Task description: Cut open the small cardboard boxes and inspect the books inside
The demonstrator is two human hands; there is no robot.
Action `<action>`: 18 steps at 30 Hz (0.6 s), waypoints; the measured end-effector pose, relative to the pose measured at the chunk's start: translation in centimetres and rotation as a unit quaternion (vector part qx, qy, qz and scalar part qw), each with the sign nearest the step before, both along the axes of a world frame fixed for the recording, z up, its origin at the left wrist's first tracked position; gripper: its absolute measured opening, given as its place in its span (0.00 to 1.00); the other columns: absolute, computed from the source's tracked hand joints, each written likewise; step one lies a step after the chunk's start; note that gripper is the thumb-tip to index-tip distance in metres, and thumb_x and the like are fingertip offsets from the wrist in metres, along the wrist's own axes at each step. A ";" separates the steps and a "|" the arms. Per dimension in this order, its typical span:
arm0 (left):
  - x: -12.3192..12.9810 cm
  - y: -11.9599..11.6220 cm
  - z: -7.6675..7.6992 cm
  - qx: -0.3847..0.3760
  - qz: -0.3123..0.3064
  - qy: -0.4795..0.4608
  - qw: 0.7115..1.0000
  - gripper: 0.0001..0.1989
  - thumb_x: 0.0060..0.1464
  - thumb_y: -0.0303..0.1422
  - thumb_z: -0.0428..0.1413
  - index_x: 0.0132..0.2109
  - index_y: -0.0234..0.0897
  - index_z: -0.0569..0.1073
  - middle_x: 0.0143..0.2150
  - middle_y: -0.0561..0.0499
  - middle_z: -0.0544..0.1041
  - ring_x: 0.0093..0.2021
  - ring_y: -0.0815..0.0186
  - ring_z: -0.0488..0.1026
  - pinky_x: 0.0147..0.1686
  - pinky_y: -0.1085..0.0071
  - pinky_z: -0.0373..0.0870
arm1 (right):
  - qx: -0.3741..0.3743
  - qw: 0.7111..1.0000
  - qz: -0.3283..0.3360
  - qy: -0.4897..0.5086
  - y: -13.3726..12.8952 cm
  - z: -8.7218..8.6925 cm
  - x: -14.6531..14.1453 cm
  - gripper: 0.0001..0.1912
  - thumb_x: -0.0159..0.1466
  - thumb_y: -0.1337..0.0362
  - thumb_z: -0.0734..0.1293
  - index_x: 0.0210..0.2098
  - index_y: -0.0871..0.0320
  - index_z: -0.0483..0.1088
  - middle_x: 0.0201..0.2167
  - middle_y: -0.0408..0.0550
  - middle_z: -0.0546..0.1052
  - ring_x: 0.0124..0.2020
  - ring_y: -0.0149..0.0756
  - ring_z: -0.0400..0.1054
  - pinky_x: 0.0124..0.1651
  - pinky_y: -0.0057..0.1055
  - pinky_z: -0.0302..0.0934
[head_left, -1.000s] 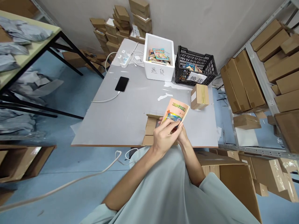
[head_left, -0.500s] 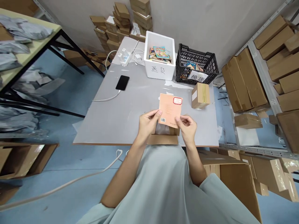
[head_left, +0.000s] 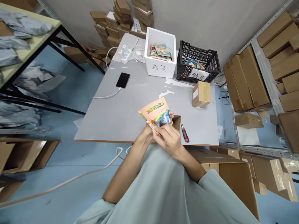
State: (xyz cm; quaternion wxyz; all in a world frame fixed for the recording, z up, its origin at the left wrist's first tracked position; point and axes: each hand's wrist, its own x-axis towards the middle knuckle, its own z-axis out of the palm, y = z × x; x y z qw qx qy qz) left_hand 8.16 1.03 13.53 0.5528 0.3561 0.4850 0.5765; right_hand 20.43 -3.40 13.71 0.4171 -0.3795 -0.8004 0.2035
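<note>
A small peach-coloured book (head_left: 156, 112) is tilted above the table's front edge, its illustrated cover facing up. My left hand (head_left: 147, 132) holds it from underneath, with most of the fingers behind the book. My right hand (head_left: 168, 137) is closed on its lower right edge, crossing in front of the left. Partly hidden behind my hands is an open cardboard box (head_left: 177, 122). A red and black utility knife (head_left: 185, 133) lies on the table just right of the hands.
On the grey table (head_left: 105, 118) are a phone (head_left: 123, 80) with a cable, a white foam box (head_left: 159, 69) of books, a black crate (head_left: 198, 62) and a closed carton (head_left: 201, 94). A large open carton (head_left: 235, 183) stands below right.
The book has turned from its back to its front cover and shifted left, tilting. My right hand has moved left, close to my left hand. The knife has come into view.
</note>
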 end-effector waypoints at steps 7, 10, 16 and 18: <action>-2.4 0.5 -0.8 -0.055 -0.016 -0.059 0.997 0.27 0.50 0.57 0.76 0.41 0.38 0.86 0.43 0.39 0.89 0.44 0.53 0.88 0.44 0.60 0.86 | -0.079 0.985 -0.105 0.114 1.7 2.3 1.9 0.12 0.79 0.53 0.71 0.52 0.51 0.85 0.39 0.48 0.82 0.37 0.38 0.78 0.42 0.34 0.78; -3.3 0.3 0.2 -0.020 0.018 -0.014 1.000 0.29 0.53 0.62 0.75 0.41 0.40 0.88 0.44 0.38 0.90 0.47 0.50 0.88 0.50 0.54 0.86 | -0.181 0.956 -0.143 0.179 4.0 2.0 3.7 0.19 0.76 0.47 0.73 0.54 0.54 0.85 0.41 0.50 0.84 0.40 0.39 0.79 0.44 0.34 0.79; 0.8 -2.3 4.1 0.092 0.091 0.200 0.971 0.14 0.62 0.48 0.73 0.45 0.43 0.92 0.42 0.47 0.88 0.39 0.59 0.85 0.44 0.62 0.85 | -0.351 0.888 -0.040 0.293 8.0 -1.6 3.2 0.28 0.69 0.37 0.74 0.50 0.55 0.87 0.47 0.52 0.90 0.54 0.45 0.84 0.56 0.40 0.82; 2.7 -2.9 4.4 0.152 0.093 0.271 0.946 0.09 0.66 0.42 0.70 0.46 0.45 0.92 0.42 0.48 0.88 0.39 0.61 0.85 0.46 0.64 0.85 | -0.361 0.882 0.003 0.302 8.1 -2.9 1.5 0.36 0.75 0.34 0.62 0.37 0.56 0.88 0.41 0.49 0.89 0.53 0.40 0.85 0.49 0.35 0.78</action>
